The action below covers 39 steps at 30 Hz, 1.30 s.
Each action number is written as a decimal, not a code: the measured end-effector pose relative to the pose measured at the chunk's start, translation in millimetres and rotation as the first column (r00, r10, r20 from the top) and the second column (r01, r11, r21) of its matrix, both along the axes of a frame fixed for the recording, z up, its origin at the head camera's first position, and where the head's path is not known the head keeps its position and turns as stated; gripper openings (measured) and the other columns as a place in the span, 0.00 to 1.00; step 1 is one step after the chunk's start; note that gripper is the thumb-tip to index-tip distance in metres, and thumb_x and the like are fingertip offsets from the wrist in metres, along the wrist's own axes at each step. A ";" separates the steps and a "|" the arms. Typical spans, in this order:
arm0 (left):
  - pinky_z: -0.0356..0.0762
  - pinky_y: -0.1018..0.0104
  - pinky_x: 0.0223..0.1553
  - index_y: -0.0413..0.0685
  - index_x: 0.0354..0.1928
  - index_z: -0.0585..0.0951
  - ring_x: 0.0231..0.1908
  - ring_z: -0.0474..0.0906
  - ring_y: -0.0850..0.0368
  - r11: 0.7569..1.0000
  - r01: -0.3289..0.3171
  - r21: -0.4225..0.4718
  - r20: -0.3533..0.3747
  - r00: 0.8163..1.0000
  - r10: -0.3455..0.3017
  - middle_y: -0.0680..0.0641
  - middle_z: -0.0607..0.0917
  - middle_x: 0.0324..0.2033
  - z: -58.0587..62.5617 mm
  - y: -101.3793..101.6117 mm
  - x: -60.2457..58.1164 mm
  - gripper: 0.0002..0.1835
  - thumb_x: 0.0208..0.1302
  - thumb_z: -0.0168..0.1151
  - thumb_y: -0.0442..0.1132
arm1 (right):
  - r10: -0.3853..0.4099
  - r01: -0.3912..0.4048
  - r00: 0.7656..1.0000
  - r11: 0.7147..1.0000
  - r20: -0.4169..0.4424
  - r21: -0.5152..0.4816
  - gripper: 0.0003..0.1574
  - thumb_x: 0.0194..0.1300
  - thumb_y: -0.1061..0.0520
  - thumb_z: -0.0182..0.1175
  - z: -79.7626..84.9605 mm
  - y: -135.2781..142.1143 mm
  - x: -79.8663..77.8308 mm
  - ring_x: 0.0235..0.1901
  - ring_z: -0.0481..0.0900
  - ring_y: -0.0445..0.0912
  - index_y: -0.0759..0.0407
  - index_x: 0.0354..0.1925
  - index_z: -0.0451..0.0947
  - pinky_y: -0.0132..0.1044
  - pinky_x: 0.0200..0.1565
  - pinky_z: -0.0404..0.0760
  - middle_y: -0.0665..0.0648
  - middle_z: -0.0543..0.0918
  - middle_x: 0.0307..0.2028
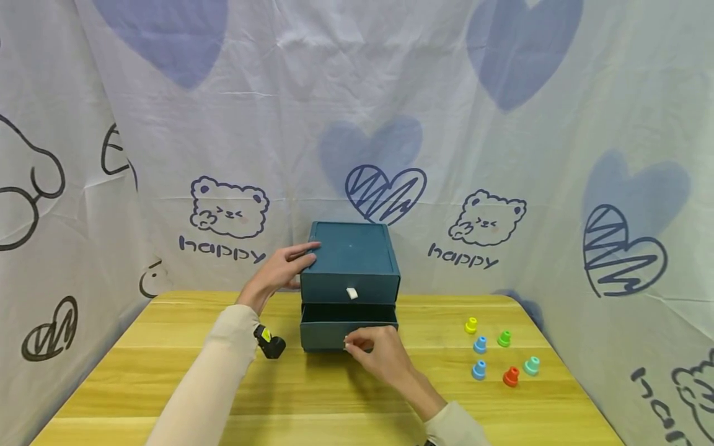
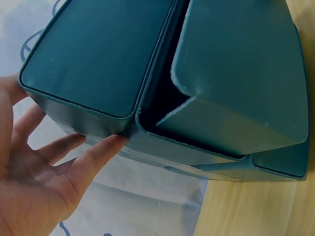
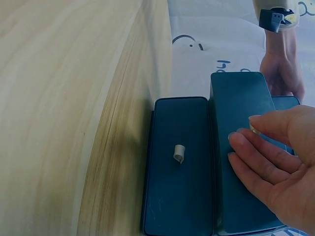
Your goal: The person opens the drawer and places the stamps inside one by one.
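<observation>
A dark teal drawer cabinet (image 1: 352,248) stands at the back of the table. Its middle drawer (image 1: 323,334) is pulled out, and the drawer above it is closed. My right hand (image 1: 385,354) pinches the small white knob (image 3: 253,129) of that middle drawer between thumb and index finger, the other fingers lying along its front. On the cabinet's left side, my left hand (image 2: 49,167) touches the wall with its fingers spread. The closed bottom drawer (image 3: 179,196) shows its own white knob (image 3: 179,153) in the right wrist view.
Several small stepped pegs stand on the wooden table (image 1: 446,409) to the right: yellow (image 1: 471,325), green (image 1: 504,338), blue (image 1: 479,370), teal (image 1: 532,365) and red (image 1: 511,376). A white printed curtain (image 1: 301,124) hangs behind the table and at both sides.
</observation>
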<state>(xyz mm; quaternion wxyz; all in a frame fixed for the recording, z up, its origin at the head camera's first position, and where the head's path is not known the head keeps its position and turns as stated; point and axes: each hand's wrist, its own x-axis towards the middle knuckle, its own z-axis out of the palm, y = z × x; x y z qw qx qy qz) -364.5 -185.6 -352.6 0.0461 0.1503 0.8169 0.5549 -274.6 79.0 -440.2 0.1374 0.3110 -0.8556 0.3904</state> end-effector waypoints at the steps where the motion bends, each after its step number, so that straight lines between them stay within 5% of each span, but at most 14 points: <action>1: 0.79 0.39 0.63 0.59 0.79 0.65 0.75 0.63 0.36 1.000 0.000 0.002 0.001 1.000 0.000 0.38 0.60 0.80 -0.1 -0.1 0.0 0.30 0.79 0.53 0.53 | 0.001 -0.001 1.000 1.000 -0.001 0.000 0.05 0.64 0.64 0.71 0.0 -0.2 0.1 0.31 0.89 0.42 0.60 0.39 0.91 0.29 0.38 0.88 0.55 0.93 0.35; 7: 0.80 0.40 0.62 0.59 0.79 0.65 0.75 0.63 0.36 1.000 0.004 -0.003 -0.008 1.000 -0.004 0.37 0.60 0.80 -0.9 -1.3 -0.3 0.31 0.79 0.53 0.53 | 0.007 -0.007 1.000 1.000 0.000 -0.009 0.05 0.64 0.64 0.71 0.6 -0.4 0.5 0.31 0.90 0.43 0.61 0.39 0.91 0.37 0.38 0.90 0.56 0.93 0.35; 18: 0.80 0.40 0.62 0.57 0.79 0.66 0.73 0.65 0.37 1.000 0.008 0.009 -0.010 1.000 -0.008 0.38 0.60 0.80 -0.4 -1.4 -0.5 0.30 0.80 0.53 0.53 | 0.002 -0.002 1.000 1.000 0.008 0.000 0.05 0.65 0.64 0.70 1.0 0.1 1.5 0.32 0.89 0.43 0.61 0.39 0.91 0.26 0.38 0.87 0.55 0.93 0.36; 23: 0.81 0.41 0.62 0.57 0.79 0.66 0.74 0.65 0.38 1.000 0.012 0.021 -0.006 1.000 -0.012 0.38 0.60 0.80 0.3 -2.2 -0.8 0.30 0.79 0.53 0.53 | -0.002 0.002 1.000 1.000 0.027 0.009 0.05 0.65 0.63 0.70 1.0 0.2 2.5 0.32 0.89 0.42 0.60 0.40 0.91 0.31 0.39 0.89 0.56 0.93 0.36; 31: 0.82 0.44 0.60 0.59 0.78 0.67 0.57 0.72 0.45 1.000 0.001 -0.011 -0.021 1.000 -0.001 0.38 0.62 0.79 0.0 -1.0 -0.8 0.30 0.79 0.53 0.55 | -0.008 0.007 0.999 1.000 0.034 0.027 0.05 0.66 0.63 0.70 -0.8 1.5 6.7 0.32 0.87 0.40 0.60 0.40 0.91 0.24 0.38 0.85 0.55 0.92 0.36; 39: 0.77 0.36 0.64 0.61 0.78 0.68 0.76 0.62 0.39 1.000 -0.010 0.020 0.006 1.000 0.009 0.40 0.61 0.80 0.3 0.1 1.0 0.29 0.79 0.54 0.54 | 0.001 -0.002 0.999 1.000 0.042 0.030 0.05 0.65 0.64 0.70 0.5 1.7 12.1 0.31 0.87 0.38 0.60 0.40 0.91 0.23 0.38 0.84 0.56 0.92 0.36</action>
